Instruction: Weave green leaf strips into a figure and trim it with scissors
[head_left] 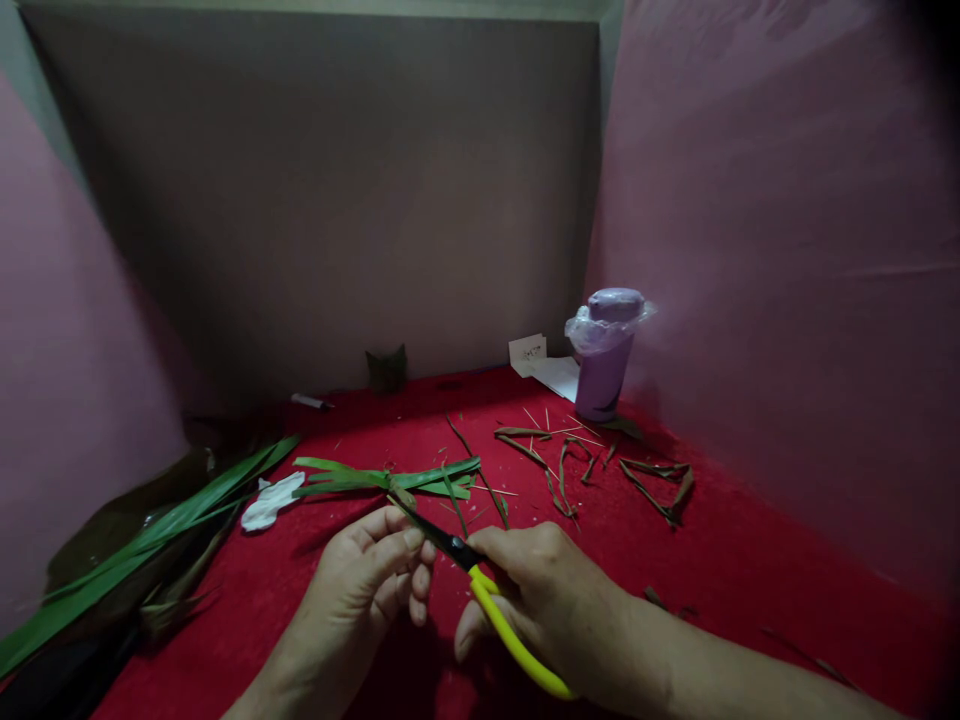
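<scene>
At lower centre our left hand (pixel 375 572) pinches a thin leaf strip (pixel 402 497) and our right hand (pixel 553 592) is clamped on the yellow scissors (pixel 491 603), whose blades (pixel 439 538) sit so near our fingertips (pixel 412 540) that a hasty snip could nick them

Boxed in at the back by a plain grey-brown panel (pixel 315 200). Flanked by a pink left wall (pixel 67 350) and a pink right wall (pixel 787 250), both cloth, the right faintly creased. Below, a worktop (pixel 750 560) under red fabric. Dimly lit, darkest toward the corners.
</scene>
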